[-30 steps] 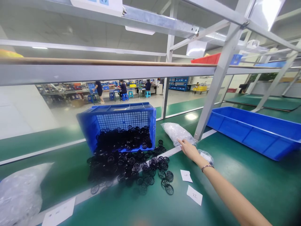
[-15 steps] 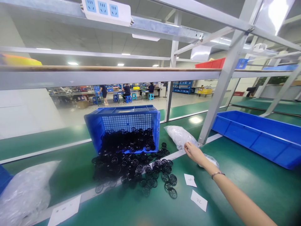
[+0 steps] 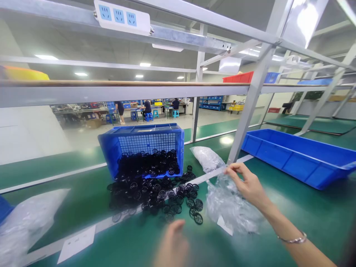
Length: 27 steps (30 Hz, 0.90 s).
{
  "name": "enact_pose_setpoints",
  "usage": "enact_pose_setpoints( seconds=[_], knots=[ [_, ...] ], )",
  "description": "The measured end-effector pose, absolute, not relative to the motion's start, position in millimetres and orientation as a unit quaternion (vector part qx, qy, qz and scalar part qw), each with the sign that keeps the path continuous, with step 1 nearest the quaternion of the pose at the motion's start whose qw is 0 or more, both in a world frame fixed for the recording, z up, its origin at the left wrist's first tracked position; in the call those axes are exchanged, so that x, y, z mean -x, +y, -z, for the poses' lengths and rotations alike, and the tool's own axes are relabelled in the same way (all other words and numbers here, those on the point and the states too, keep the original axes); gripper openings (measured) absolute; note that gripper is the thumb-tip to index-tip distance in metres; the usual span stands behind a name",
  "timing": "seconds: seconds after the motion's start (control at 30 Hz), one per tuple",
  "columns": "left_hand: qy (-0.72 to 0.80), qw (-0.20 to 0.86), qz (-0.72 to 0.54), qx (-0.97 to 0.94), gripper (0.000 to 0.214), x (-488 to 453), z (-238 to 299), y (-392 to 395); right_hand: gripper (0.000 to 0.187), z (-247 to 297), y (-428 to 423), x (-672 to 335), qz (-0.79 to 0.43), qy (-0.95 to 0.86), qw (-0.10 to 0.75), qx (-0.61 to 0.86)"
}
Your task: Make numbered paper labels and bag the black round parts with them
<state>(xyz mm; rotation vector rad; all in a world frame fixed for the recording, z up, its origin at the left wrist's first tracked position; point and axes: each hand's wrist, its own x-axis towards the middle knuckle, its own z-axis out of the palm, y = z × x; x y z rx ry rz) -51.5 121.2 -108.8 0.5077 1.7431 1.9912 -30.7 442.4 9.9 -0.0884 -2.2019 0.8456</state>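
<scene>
My right hand (image 3: pixel 249 187) pinches the top edge of a clear plastic bag (image 3: pixel 232 204), which hangs crumpled over the green table. Low in the middle, my left hand (image 3: pixel 174 244) is smeared by motion, so its fingers are hard to make out; it is nearest to the loose black parts. These small, round, spoked black rings (image 3: pixel 164 194) spill from a blue crate (image 3: pixel 181 148) lying on its side. A filled white plastic bag (image 3: pixel 207 158) rests behind my right hand. Beneath the clear bag, one paper slip (image 3: pixel 224 226) partly shows.
To the right stands a long blue bin (image 3: pixel 289 159), beside a slanted metal post (image 3: pixel 244 118). Another plastic bag (image 3: pixel 27 226) and a paper sheet (image 3: pixel 78 243) lie at left. A shelf (image 3: pixel 125 91) crosses above the table. People work in the background.
My right hand has lifted a clear plastic bag and drawn it nearer, covering the paper slips. My left hand has come into view from below. The view has shifted slightly.
</scene>
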Motion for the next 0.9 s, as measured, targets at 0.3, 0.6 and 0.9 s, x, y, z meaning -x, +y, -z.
enact_pose_setpoints(
  seconds=[0.3, 0.6, 0.9],
  knots=[
    [0.633, 0.133, -0.723, -0.244, 0.052, 59, 55, 178, 0.031, 9, 336, 19, -0.381, -0.877, 0.265, -0.124],
    [0.554, 0.157, -0.807, -0.128, 0.056, 72, 63, 150, 0.049, 39, 353, -7, -0.463, -0.883, -0.060, -0.048],
    [0.594, 0.174, -0.782, -0.073, 0.056, 93, 104, 100, 0.048, 39, 415, -8, -0.557, -0.827, 0.021, 0.073]
  ],
)
